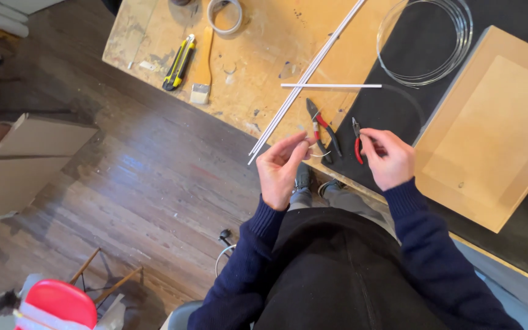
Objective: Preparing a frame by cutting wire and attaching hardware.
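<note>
Pinching a thin wire piece (320,154) at fingertips, left hand (282,168) and right hand (387,157) hover just beside red-handled pliers (323,129), keeping cutters within reach.

Paintbrush (201,67), utility knife (178,62) (yellow-black), tape roll (225,15)

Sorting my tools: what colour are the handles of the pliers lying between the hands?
Red and black handles on the pliers, seen in the head view.

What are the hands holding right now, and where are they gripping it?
Left hand pinches a thin pale wire at one end between thumb and fingertips. Whether the right hand grips anything cannot be told.
</note>
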